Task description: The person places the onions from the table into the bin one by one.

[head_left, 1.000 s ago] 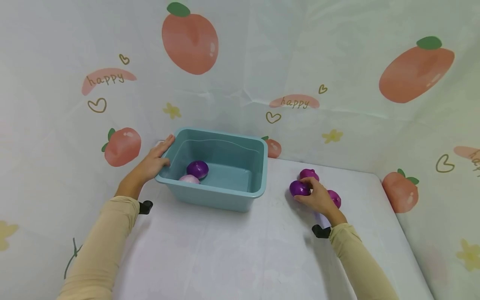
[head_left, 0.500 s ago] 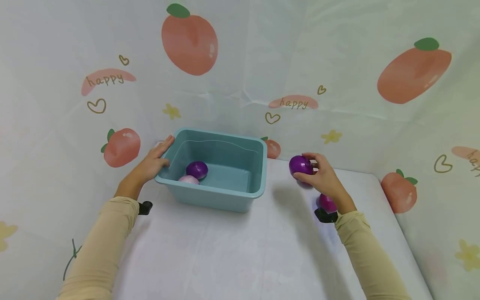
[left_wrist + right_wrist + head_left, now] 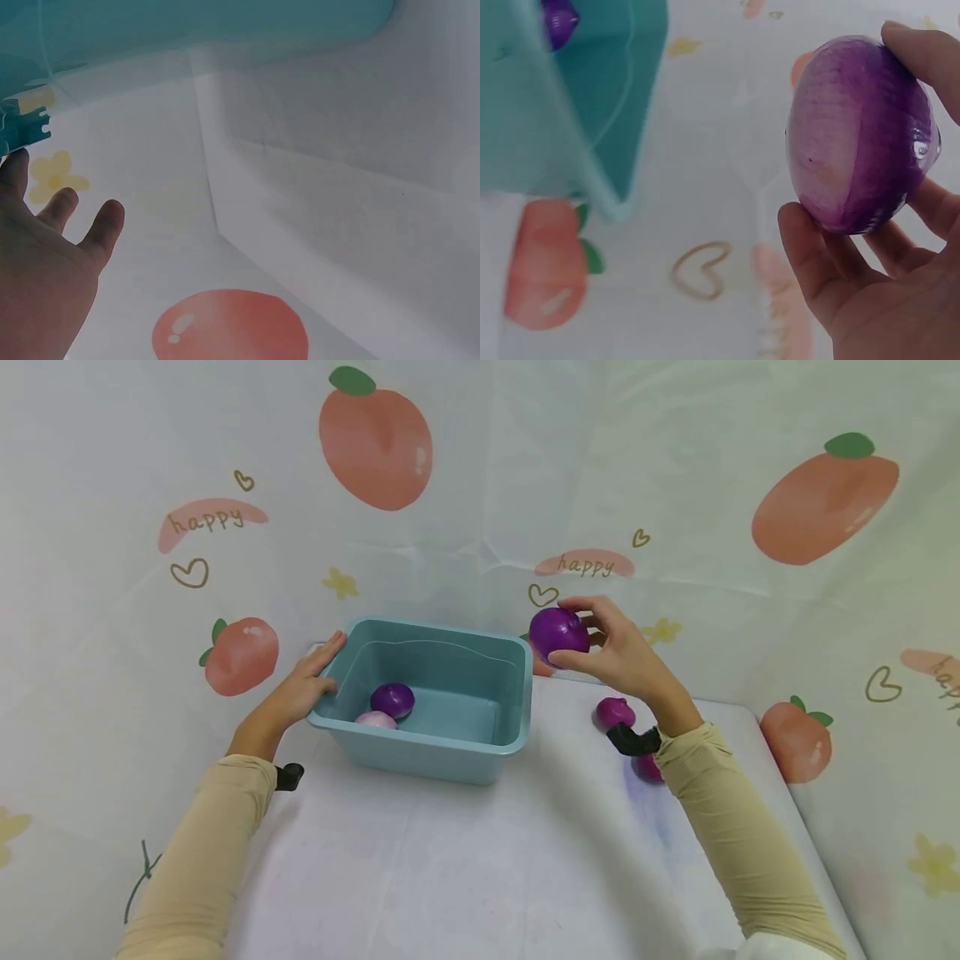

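Observation:
My right hand (image 3: 618,652) holds a glossy purple onion (image 3: 557,635) up in the air, just right of the teal plastic bin (image 3: 427,760). In the right wrist view, the onion (image 3: 855,139) shows a paler side, with thumb and fingertips round it. At the bin's left rim my left hand (image 3: 296,689) rests with straight fingers, the thumb lying over the edge. Spread fingers (image 3: 101,232) show below the rim in the left wrist view. Inside the bin lie another purple onion (image 3: 392,700) and a pale pink round thing (image 3: 377,719), partly hidden by the front wall.
Two magenta onion-like things, one farther back (image 3: 615,713) and one nearer (image 3: 647,768), lie on the white table (image 3: 450,868) under my right wrist, the nearer partly covered. A white printed cloth (image 3: 465,460) hangs close behind the bin.
My right hand has lifted the purple onion off the table and carried it up and left to near the bin's right side. The left hand and bin stay put.

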Motion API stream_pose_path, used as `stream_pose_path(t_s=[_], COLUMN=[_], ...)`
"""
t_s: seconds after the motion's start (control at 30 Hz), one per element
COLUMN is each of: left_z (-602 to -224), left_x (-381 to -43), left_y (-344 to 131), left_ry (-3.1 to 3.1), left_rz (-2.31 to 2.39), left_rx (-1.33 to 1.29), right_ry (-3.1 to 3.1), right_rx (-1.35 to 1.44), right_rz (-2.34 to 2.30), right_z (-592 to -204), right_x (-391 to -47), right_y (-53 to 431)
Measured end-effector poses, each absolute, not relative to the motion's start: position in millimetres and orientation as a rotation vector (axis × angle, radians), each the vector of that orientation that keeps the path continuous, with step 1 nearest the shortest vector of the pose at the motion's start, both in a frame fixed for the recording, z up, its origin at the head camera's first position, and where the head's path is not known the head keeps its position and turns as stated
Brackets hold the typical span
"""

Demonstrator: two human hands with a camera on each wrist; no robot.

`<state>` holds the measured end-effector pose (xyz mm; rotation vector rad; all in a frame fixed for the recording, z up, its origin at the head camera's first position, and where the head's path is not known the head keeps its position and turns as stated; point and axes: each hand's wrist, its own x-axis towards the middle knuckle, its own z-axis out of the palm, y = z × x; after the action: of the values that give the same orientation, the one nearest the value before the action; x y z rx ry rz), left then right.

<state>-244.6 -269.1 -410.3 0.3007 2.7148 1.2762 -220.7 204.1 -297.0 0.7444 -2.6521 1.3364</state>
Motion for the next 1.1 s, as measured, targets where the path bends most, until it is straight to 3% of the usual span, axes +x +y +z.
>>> stream_pose_path(t_s=[0.4,0.73,1.1], left_z=[-410,-414,-414], left_x=[-244,-247,-248], left_y=[-272,-274,-274], left_ry=[2.717,2.72,2.709], left_rz=[1.266,1.308,1.316], left_rx=[0.309,0.325,0.322], right_ry=[-2.612,-2.686,-2.777], right_rx=[0.956,0.999,1.025], right_rz=[1.291,1.355,1.425], right_z=[-266,-318,-368], right_x=[-261,-302,-309], right_y=[128,55,10])
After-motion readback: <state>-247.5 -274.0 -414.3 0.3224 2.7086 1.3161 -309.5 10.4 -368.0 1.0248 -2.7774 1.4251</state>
